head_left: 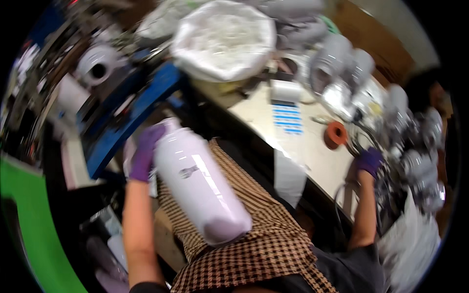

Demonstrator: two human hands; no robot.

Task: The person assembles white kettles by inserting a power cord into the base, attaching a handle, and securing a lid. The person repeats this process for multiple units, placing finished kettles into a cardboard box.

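A large pale lavender bottle (205, 190) with a small dark printed mark lies tilted across my lap, over a checked apron (264, 249). My left hand (148, 151), in a purple glove, is closed around the bottle's neck and shoulder. On the far right, my right hand (370, 162), also gloved in purple, reaches down among dark cables (362, 136) at the table's edge. Its fingers are blurred and partly hidden, so what they touch does not show. An orange tape roll (335, 135) lies just left of that hand.
The pale worktable (249, 112) bears a roll of blue-printed labels (287, 115) whose backing strip hangs over the edge. A white-lined bin (222, 73) of scraps stands behind. Several plastic-wrapped bottles (332, 58) crowd the right side. A blue metal frame (132, 117) is at left.
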